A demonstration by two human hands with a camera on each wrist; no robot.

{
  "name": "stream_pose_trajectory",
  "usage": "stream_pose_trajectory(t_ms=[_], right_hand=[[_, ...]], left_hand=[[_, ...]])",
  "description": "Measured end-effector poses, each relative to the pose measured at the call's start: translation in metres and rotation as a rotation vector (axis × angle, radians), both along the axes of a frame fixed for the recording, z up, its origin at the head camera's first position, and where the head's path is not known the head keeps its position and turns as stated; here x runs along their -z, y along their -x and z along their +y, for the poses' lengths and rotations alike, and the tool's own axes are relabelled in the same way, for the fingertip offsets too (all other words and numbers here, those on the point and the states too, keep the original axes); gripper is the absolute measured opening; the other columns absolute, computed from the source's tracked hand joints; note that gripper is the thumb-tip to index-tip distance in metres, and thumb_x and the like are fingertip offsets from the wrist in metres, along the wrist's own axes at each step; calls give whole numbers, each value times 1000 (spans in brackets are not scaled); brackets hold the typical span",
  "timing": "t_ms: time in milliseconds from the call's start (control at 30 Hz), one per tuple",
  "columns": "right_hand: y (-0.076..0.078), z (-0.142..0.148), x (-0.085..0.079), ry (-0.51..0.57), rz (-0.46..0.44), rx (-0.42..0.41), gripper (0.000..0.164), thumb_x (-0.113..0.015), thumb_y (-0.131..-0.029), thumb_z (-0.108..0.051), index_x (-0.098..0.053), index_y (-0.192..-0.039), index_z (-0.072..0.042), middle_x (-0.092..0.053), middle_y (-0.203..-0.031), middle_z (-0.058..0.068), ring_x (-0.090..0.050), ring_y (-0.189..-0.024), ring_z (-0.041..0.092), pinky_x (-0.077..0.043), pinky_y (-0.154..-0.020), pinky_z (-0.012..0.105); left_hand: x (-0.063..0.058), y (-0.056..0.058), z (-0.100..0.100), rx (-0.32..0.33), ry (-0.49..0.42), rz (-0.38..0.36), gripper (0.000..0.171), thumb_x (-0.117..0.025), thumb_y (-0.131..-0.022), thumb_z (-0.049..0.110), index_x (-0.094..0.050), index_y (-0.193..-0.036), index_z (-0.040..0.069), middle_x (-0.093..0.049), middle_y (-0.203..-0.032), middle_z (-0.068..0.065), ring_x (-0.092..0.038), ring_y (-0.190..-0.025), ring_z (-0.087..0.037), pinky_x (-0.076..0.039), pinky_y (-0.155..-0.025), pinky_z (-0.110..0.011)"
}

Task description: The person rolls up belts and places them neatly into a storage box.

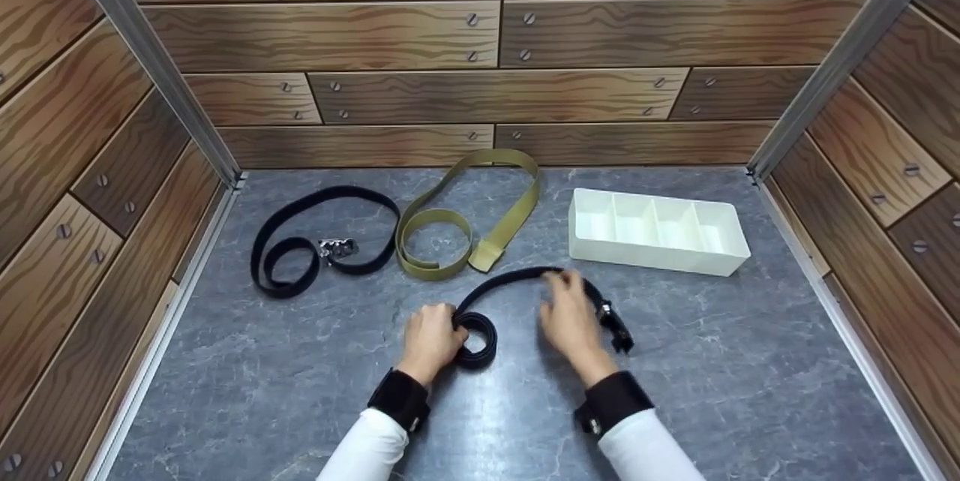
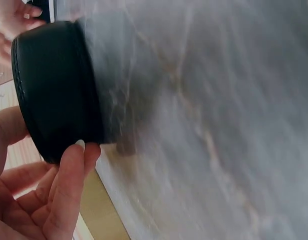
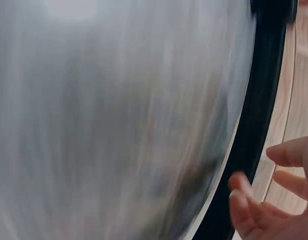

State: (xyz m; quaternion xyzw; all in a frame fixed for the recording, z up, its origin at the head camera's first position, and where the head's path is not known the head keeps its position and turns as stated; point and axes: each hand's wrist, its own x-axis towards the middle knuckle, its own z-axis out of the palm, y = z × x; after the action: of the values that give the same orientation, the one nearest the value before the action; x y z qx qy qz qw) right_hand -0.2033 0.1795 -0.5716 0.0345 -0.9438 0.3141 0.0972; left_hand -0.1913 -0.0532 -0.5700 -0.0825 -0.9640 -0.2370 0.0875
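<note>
A black belt (image 1: 517, 275) stands on edge on the grey surface, its near end wound into a round coil (image 1: 487, 331). My left hand (image 1: 433, 338) holds the coil at its left side; in the left wrist view thumb and fingers pinch the rolled strap (image 2: 58, 90). From there the loose length arcs away and round to the right, ending at a dark buckle (image 1: 618, 329). Around the arc's right part hovers my right hand (image 1: 571, 323), fingers loosely bent and spread. In the right wrist view those fingers (image 3: 241, 205) lie beside the strap (image 3: 259, 100) without gripping it.
Behind the hands lie an olive belt (image 1: 517, 218) with a brass-coloured buckle and another black belt (image 1: 337, 192) with a silver buckle (image 1: 338, 248). A white four-slot tray (image 1: 652, 256) stands at the back right. Wood-patterned walls (image 1: 405, 98) enclose the surface on three sides.
</note>
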Motion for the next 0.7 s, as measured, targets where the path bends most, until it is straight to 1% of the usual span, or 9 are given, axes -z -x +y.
stream_pose_trajectory(t_ms=[67, 133, 167, 233, 300, 400, 500, 600, 700], right_hand=[[-8, -15, 3, 64, -18, -105, 39, -69, -84, 0, -61, -122, 3, -59, -113, 20, -63, -82, 31, -54, -71, 42], [-15, -29, 4, 162, -114, -218, 35, -68, -88, -4, -61, -120, 8, -64, -98, 16, -66, -77, 27, -55, -68, 39], [-18, -35, 5, 213, -175, -263, 35, -66, -90, -6, -60, -121, 9, -65, -92, 13, -66, -70, 24, -55, -62, 37], [-22, -45, 7, 295, -270, -317, 35, -64, -93, -9, -60, -123, 9, -66, -83, 9, -65, -57, 21, -53, -50, 33], [-24, -53, 6, 345, -329, -324, 33, -63, -95, -9, -61, -124, 5, -65, -76, 6, -62, -49, 18, -50, -42, 31], [-22, -59, 5, 331, -326, -311, 24, -62, -94, -6, -68, -117, 0, -63, -67, 5, -59, -42, 15, -48, -38, 29], [-18, -61, 1, 285, -338, -297, 23, -60, -93, -2, -70, -114, -2, -65, -71, 12, -60, -42, 17, -50, -40, 31], [-13, -62, -1, 172, -315, -324, 25, -61, -93, -3, -70, -116, -2, -69, -90, 19, -66, -63, 21, -55, -58, 36], [-9, -64, -3, 62, -268, -357, 29, -62, -92, -4, -68, -120, -1, -68, -100, 17, -64, -84, 26, -53, -78, 43]], left_hand=[[1, -1, 1, -10, -3, 17, 16, -75, -68, 17, -60, -64, 13, -67, -69, -13, -65, -65, -38, -49, -56, -49], [1, -1, 2, -9, -12, 29, 16, -75, -68, 16, -61, -64, 12, -67, -69, -13, -65, -65, -38, -49, -57, -49], [2, -1, 2, -7, -14, 32, 15, -76, -69, 16, -61, -64, 12, -67, -69, -12, -65, -65, -38, -49, -57, -49], [2, -1, 1, 7, -18, 30, 14, -76, -70, 16, -63, -66, 11, -67, -70, -12, -66, -66, -37, -49, -58, -48], [3, 0, 1, 28, -18, 22, 12, -76, -72, 15, -65, -68, 11, -68, -70, -10, -66, -67, -35, -50, -59, -47], [3, 1, -1, 58, -19, -1, 10, -77, -74, 15, -68, -71, 12, -69, -72, -8, -67, -68, -32, -50, -60, -46], [2, 2, -3, 79, -27, -25, 12, -78, -77, 17, -68, -72, 12, -69, -73, -7, -67, -68, -30, -50, -60, -44], [1, 4, -4, 94, -33, -50, 17, -79, -79, 20, -66, -70, 13, -67, -70, -5, -66, -66, -28, -49, -57, -42], [0, 6, -4, 107, -30, -62, 19, -79, -80, 22, -65, -70, 14, -66, -68, -3, -64, -63, -27, -47, -54, -40]])
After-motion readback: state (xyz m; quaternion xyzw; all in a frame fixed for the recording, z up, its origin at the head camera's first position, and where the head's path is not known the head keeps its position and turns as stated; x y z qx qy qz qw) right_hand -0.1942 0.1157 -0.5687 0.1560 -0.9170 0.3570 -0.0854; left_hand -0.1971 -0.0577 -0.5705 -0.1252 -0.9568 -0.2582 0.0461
